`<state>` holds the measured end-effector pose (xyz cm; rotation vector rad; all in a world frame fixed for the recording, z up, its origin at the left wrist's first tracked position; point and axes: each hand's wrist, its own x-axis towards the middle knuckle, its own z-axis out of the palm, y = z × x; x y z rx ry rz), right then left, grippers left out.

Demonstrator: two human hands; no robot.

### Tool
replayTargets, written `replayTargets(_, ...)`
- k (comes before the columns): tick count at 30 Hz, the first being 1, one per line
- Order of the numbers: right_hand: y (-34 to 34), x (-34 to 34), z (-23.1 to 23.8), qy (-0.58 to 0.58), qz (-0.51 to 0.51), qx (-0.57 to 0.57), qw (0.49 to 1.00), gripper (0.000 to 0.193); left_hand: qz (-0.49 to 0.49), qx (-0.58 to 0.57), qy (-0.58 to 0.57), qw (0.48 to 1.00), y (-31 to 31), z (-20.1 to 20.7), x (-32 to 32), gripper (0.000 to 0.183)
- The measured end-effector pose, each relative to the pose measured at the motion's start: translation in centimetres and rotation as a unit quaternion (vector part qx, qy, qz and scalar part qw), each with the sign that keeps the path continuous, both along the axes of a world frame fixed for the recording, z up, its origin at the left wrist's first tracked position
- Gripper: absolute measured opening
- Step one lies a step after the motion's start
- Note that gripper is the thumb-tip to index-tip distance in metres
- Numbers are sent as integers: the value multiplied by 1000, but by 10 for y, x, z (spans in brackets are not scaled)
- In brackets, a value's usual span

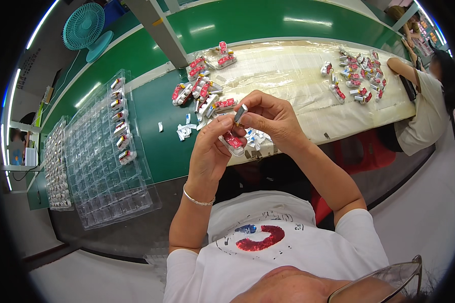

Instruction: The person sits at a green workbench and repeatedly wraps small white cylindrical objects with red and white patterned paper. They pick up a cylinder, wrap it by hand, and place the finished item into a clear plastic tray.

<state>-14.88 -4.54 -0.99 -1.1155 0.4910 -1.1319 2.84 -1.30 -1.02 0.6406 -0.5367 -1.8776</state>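
Note:
Near the table's front edge, my left hand (210, 149) is closed around a small white part with a red panel (233, 141). Just above it, my right hand (278, 121) pinches a narrow silver-grey piece (240, 114) between thumb and fingers. The two pieces are close together; whether they are joined, I cannot tell. Beyond my hands lies a heap of similar red-and-white parts (203, 90). Small white slips (185, 132) are scattered on the green surface left of my hands, and more white-and-blue slips (257, 138) lie partly hidden behind them.
A clear compartment tray (98, 156) at the left holds a row of parts along its right side; a filled tray (58, 171) stands farther left. More parts (359, 76) lie at the right, near a seated person (429, 106). A metal post (159, 30) rises behind the heap. A turquoise fan (86, 28) stands far left.

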Motion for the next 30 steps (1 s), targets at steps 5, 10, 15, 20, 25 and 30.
replayTargets(5, 1, 0, -4, -1, -3, -8, 1000, 22, -18, -14, -53, 998, -2, 0, 0, 20)
replayTargets(10, 2, -2, -8, 11, -14, -28, 999, 21, -42, -34, -52, 997, -3, -2, 1, 26)
replayTargets(15, 1, -4, 0, 47, -71, -60, 995, 20, 3, -38, 40, 998, 6, 2, -3, 48)
replayTargets(20, 2, -6, 0, 49, -102, -69, 991, 24, 80, -96, -88, 988, 16, 4, -9, 46)
replayTargets(25, 9, -14, 14, 159, -66, -88, 981, 20, 136, -149, -229, 952, 19, 0, -6, 38)
replayTargets(30, 12, -12, 28, 194, -66, -56, 977, 23, 233, -205, -283, 907, 22, -6, -13, 30)
